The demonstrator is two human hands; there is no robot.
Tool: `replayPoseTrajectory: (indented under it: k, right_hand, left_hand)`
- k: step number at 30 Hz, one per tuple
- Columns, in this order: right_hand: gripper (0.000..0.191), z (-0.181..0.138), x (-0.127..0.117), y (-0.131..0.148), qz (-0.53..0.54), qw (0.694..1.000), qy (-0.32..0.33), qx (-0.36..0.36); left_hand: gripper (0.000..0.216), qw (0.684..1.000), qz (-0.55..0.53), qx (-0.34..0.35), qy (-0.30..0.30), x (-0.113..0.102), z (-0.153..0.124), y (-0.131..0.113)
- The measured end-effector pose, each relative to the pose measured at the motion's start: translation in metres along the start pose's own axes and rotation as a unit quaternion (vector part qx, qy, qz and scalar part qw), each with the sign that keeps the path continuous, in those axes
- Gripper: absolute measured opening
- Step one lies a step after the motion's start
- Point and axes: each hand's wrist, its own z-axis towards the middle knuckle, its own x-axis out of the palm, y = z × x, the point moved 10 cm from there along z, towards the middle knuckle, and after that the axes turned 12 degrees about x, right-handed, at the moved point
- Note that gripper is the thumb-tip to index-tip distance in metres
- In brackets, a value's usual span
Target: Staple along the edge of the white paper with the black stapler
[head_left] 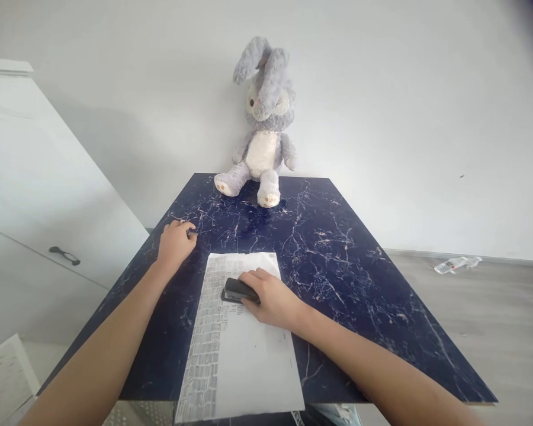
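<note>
The right hand (273,302) lies on a printed sheet (242,349) with its grip curled around a black stapler (236,291), which rests on the sheet's upper part, likely pinning the paper flat. The left hand (174,242) rests on the tabletop (337,248) beside the sheet's top left corner, its grip pinching a small dark object (192,234) too small to identify. A plush rabbit (262,127) sits propped against the wall at the far edge.
</note>
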Motion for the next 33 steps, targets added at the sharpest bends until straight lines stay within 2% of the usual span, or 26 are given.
replayPoseTrajectory:
  k: [5, 8, 15, 18, 20, 21, 23, 25, 27, 29, 31, 33]
  right_hand:
    - [0.020, 0.001, -0.032, -0.037, -0.005, 0.998, -0.027, 0.050]
    - [0.018, 0.002, -0.047, -0.053, 0.009, 0.998, -0.031, 0.055]
    - [0.027, 0.007, -0.047, -0.059, 0.107, 0.994, -0.030, 0.016]
    - [0.046, 0.010, -0.045, -0.069, 0.181, 0.983, 0.020, 0.020]
    - [0.062, 0.011, -0.041, -0.080, 0.276, 0.955, 0.103, 0.031]
    - [0.065, 0.010, -0.039, -0.084, 0.333, 0.931, 0.148, 0.035]
    - [0.062, 0.008, -0.039, -0.091, 0.435, 0.873, 0.216, 0.040]
    - [0.063, 0.007, -0.041, -0.094, 0.495, 0.831, 0.251, 0.037]
    - [0.065, 0.006, -0.038, -0.096, 0.510, 0.815, 0.274, 0.042]
    - [0.067, 0.005, -0.034, -0.097, 0.513, 0.807, 0.286, 0.058]
    - [0.069, 0.005, -0.032, -0.099, 0.521, 0.801, 0.286, 0.071]
    - [0.071, 0.005, -0.032, -0.101, 0.529, 0.797, 0.283, 0.074]
  left_hand:
    - [0.037, 0.999, -0.007, 0.017, 0.039, 0.013, 0.000, -0.010]
    - [0.033, 0.999, -0.016, 0.021, 0.035, 0.015, 0.003, -0.007]
    - [0.028, 0.997, -0.063, 0.051, -0.017, 0.016, 0.012, 0.001]
    - [0.028, 0.995, -0.068, 0.066, -0.042, 0.005, 0.012, -0.007]
    - [0.029, 0.988, -0.091, 0.072, -0.099, -0.014, 0.008, -0.023]
    - [0.030, 0.981, -0.123, 0.075, -0.132, -0.025, 0.004, -0.035]
    - [0.031, 0.949, -0.253, 0.095, -0.164, -0.034, -0.006, -0.066]
    - [0.033, 0.893, -0.426, 0.082, -0.121, -0.020, -0.015, -0.097]
    - [0.038, 0.825, -0.561, 0.059, -0.040, 0.006, -0.025, -0.128]
    - [0.043, 0.769, -0.638, 0.032, 0.020, 0.028, -0.033, -0.147]
    - [0.048, 0.736, -0.676, -0.003, 0.041, 0.043, -0.035, -0.151]
    - [0.051, 0.719, -0.693, -0.037, 0.042, 0.053, -0.035, -0.146]
